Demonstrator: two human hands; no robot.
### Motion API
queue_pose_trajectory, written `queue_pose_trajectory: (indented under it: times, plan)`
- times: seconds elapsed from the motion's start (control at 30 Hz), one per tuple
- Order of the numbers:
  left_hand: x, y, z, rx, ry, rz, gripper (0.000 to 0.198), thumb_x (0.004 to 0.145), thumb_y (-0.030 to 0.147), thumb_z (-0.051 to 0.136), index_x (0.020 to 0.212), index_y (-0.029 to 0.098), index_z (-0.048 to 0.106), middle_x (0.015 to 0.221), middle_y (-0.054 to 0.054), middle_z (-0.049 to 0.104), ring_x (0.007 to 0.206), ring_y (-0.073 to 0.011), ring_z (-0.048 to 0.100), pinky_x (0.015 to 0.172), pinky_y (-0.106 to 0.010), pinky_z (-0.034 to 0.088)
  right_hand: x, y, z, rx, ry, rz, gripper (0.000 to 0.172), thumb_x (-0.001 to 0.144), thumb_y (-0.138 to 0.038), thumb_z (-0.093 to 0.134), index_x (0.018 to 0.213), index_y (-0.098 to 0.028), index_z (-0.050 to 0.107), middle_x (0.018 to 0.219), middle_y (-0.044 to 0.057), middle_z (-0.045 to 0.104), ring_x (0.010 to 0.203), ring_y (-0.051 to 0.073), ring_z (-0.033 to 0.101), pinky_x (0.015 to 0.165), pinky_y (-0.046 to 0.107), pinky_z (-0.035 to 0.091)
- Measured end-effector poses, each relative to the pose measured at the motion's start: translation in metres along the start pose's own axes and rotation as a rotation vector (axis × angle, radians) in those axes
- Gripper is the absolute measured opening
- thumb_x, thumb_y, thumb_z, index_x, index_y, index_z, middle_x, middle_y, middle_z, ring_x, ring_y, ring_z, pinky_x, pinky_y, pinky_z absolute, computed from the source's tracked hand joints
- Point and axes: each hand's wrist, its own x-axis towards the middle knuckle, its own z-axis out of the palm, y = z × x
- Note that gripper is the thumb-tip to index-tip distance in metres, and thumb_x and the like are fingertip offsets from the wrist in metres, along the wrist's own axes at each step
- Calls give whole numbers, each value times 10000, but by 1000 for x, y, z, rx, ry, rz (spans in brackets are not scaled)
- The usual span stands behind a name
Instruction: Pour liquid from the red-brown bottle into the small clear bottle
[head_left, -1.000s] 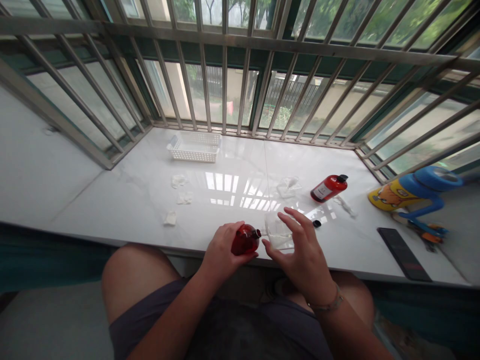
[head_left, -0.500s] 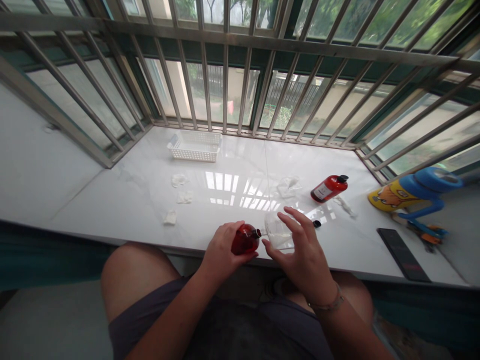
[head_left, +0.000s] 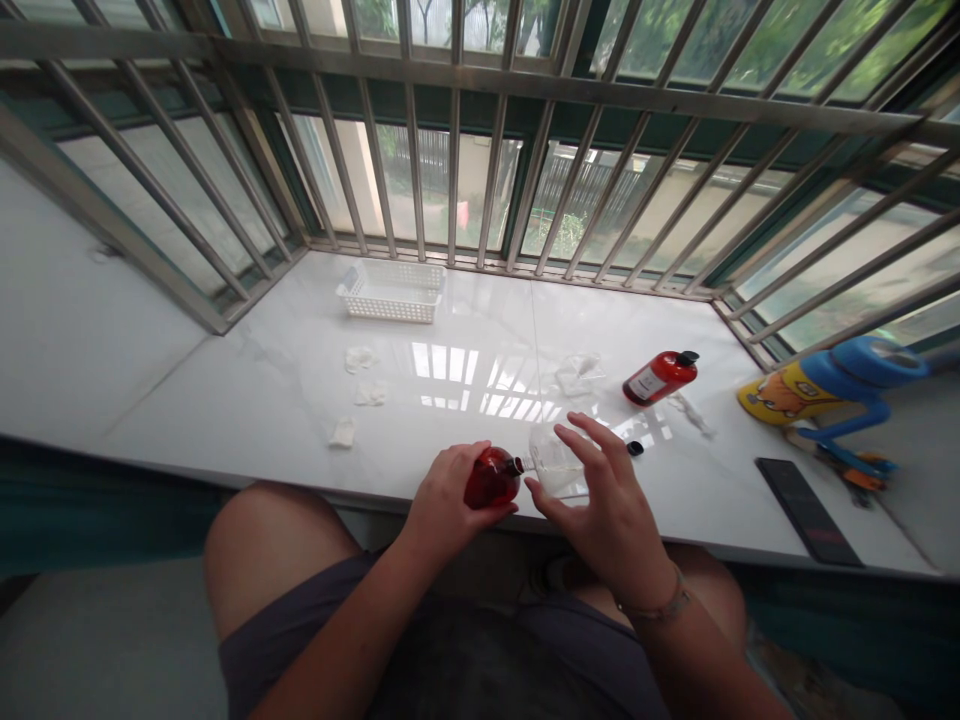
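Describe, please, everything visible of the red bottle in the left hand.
The red bottle is glossy and translucent, of plastic or glass by its look, with a rounded body and a narrow, uncapped neck. The left hand grips its body near the front edge of the white counter. It is tilted, its neck pointing toward a clear container; whether they touch is unclear.
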Motion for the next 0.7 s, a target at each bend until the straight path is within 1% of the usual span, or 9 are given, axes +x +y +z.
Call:
queue_pose_trajectory:
  times: [0.2, 0.7]
  plan:
    - [0, 1, -1, -1, 2, -7, 849, 761, 402, 983, 1471, 317, 526, 1367, -88, 695, 1231, -318, 674, 1076, -503, 573, 0, 1, -1, 3, -17, -15, 745, 957, -245, 787, 1608, -329, 435, 1558, 147, 542, 1467, 369, 545, 1192, 644, 536]
    - [1, 0, 0, 0, -2, -1, 847, 766, 408, 978, 1472, 321, 517, 1363, -90, 690, 1225, -323, 673, 1070, -515, 575, 3, 2, -1, 10, -42, -44, 747, 954, -230, 777, 1610, -344, 438, 1562, 145, 542, 1479, 379, 540, 1188, 651, 538]
